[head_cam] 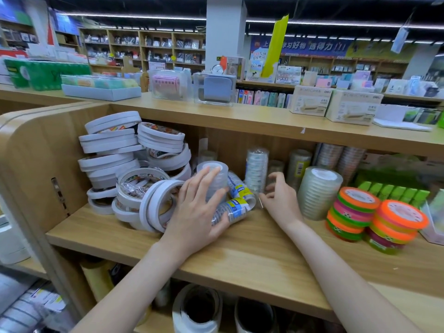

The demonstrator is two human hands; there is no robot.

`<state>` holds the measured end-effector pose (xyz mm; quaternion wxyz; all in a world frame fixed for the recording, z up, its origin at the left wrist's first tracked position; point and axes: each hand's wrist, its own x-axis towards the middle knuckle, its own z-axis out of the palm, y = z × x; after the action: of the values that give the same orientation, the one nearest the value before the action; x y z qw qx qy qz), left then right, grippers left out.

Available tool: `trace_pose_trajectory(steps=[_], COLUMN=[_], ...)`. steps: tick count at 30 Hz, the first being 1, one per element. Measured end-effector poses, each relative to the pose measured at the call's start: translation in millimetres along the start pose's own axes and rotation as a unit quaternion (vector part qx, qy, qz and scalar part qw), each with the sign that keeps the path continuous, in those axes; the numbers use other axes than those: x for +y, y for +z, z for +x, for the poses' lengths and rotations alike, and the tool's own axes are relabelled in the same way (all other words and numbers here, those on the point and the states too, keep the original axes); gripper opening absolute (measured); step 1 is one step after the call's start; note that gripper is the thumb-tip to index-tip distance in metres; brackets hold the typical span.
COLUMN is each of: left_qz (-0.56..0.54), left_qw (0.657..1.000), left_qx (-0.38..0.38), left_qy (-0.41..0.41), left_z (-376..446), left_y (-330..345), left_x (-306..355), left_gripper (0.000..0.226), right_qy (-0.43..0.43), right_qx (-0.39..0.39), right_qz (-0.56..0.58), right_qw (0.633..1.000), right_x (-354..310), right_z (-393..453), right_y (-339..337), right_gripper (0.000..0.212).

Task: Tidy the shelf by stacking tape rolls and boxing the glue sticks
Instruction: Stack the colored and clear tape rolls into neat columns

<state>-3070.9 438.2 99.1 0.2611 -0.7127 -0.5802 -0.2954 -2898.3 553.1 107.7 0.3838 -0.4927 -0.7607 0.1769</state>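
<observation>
On the wooden shelf (252,239), the left hand (199,212) lies with fingers spread and straight against an upright stack of clear tape (215,179) and a toppled clear tape pack (234,209) lying beside it. The right hand (280,200), fingers loosely curled, reaches just beside another upright clear pack (256,169); whether it pinches anything cannot be told. White tape rolls (134,169) sit heaped at left, orange rolls (374,217) stacked at right.

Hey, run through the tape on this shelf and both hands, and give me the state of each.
White tape rolls: jumbled pile, some tipped on edge.
Clear tape packs: lying on their sides.
Tall clear stack: upright.
Orange-topped stacks: upright, side by side.
Left hand: fingers spread on clear tape.
Right hand: fingers curled at a clear pack; grip unclear.
</observation>
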Motion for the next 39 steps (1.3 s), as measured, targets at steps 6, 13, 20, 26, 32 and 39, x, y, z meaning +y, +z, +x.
trace_pose_trajectory(steps=[6, 13, 20, 26, 32, 39], left_qz=[-0.004, -0.010, -0.006, -0.009, -0.010, 0.025], left_qw=[1.000, 1.000, 1.000, 1.000, 1.000, 0.998], left_qx=[-0.004, -0.005, -0.010, -0.010, -0.001, -0.050], left_qy=[-0.004, -0.008, -0.011, -0.014, -0.006, -0.007], left_z=[-0.6, -0.4, -0.9, -0.8, -1.9, -4.2], left_y=[-0.1, 0.2, -0.6, -1.2, -3.1, -4.8], left_x=[0.1, -0.6, -0.6, 0.0, 0.4, -1.4], left_gripper=[0.037, 0.036, 0.037, 0.037, 0.034, 0.042], right_qy=[0.033, 0.119, -0.028, -0.125, -0.178, -0.199], right_qx=[0.028, -0.163, -0.155, -0.115, -0.227, -0.261], right_qz=[0.074, 0.267, -0.011, -0.088, -0.072, -0.068], right_qw=[0.996, 0.942, 0.987, 0.982, 0.955, 0.942], right_x=[6.2, -8.7, 1.2, -6.2, -15.1, -6.4], right_z=[7.4, 14.7, -0.6, -5.3, -5.1, -5.8], right_y=[0.3, 3.4, -23.4, -34.6, -25.3, -12.6], right_gripper=[0.015, 0.038, 0.031, 0.033, 0.049, 0.049])
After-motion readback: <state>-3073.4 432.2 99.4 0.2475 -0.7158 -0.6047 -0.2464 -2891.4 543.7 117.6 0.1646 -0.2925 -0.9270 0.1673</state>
